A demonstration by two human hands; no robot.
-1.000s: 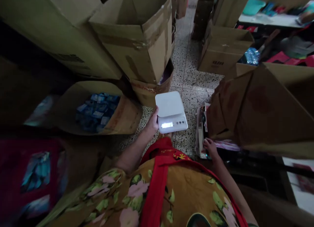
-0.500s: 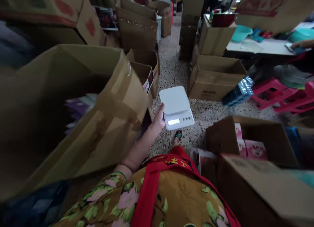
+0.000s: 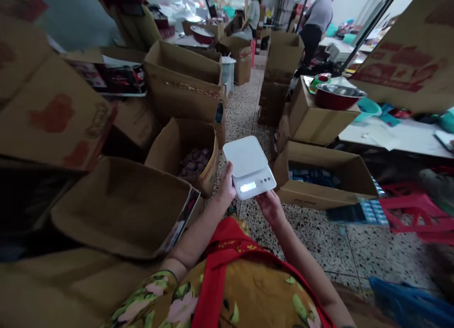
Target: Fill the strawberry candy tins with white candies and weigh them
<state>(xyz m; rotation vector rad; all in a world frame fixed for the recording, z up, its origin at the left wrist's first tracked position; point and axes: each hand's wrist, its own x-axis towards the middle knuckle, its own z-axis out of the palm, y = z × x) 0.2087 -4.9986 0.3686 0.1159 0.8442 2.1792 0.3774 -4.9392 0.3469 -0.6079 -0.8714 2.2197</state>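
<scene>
A white digital kitchen scale (image 3: 247,158) is held out in front of my body, its display lit and a few buttons beside it. My left hand (image 3: 227,183) grips its left edge, with the thumb on top and the other fingers hidden underneath. At the lower right corner, my right hand (image 3: 271,206) supports the scale from below, palm turned up and fingertips hidden under it. Nothing lies on the scale's platform.
Open cardboard boxes (image 3: 184,77) line the left of the speckled floor aisle (image 3: 244,101). On the right stand a box of blue packets (image 3: 326,195), a red bowl (image 3: 336,97) on a carton, and pink stools (image 3: 418,209). Other people (image 3: 315,25) are farther back.
My right hand has come up to the scale's lower right corner. The view has moved forward along the aisle and tilted up, showing people at the back.
</scene>
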